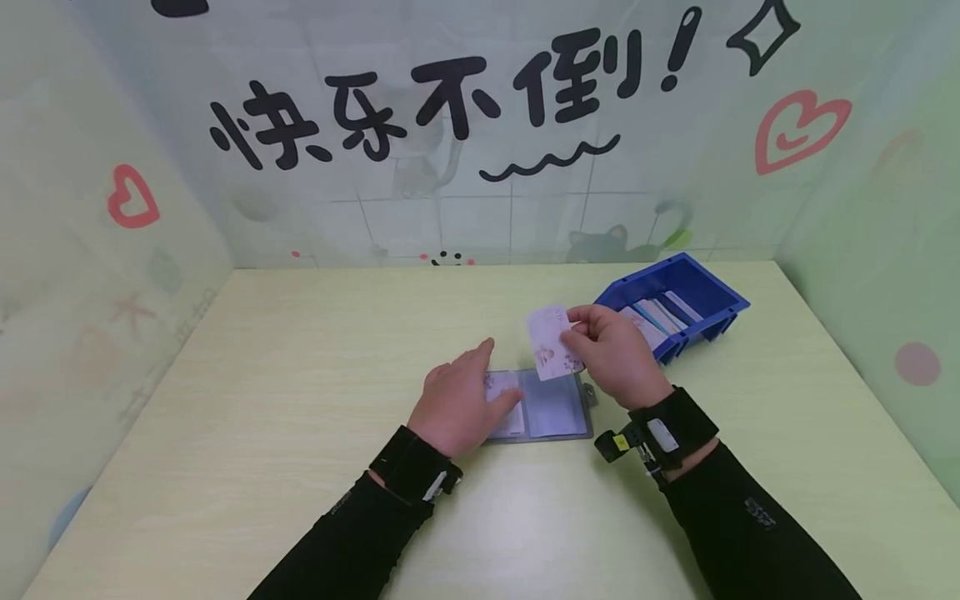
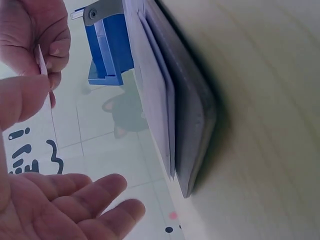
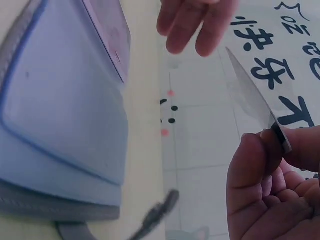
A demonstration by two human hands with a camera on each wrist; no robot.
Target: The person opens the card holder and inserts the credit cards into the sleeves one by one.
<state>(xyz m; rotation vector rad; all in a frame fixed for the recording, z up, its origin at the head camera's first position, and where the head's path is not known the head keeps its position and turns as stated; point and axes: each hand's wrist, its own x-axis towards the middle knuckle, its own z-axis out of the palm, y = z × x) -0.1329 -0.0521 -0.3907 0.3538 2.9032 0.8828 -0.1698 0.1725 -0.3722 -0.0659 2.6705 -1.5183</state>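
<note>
A pale pink patterned card (image 1: 551, 346) is pinched between the thumb and fingers of my right hand (image 1: 617, 354), held above the right half of an open card holder (image 1: 557, 408). The holder lies flat on the table, with clear sleeves and a grey cover; another pink card (image 1: 504, 385) shows in its left side. My left hand (image 1: 461, 400) hovers over that left side with fingers spread, and the left wrist view shows a gap between its fingers (image 2: 102, 197) and the holder (image 2: 155, 95). From the right wrist view, the held card (image 3: 255, 92) appears nearly edge-on.
A blue bin (image 1: 678, 304) stands at the back right, just beyond my right hand, with several cards and booklets (image 1: 660, 315) inside. A snap strap (image 1: 590, 394) sticks out from the holder's right edge. Printed sheets wall the table (image 1: 300, 375) at the back and sides.
</note>
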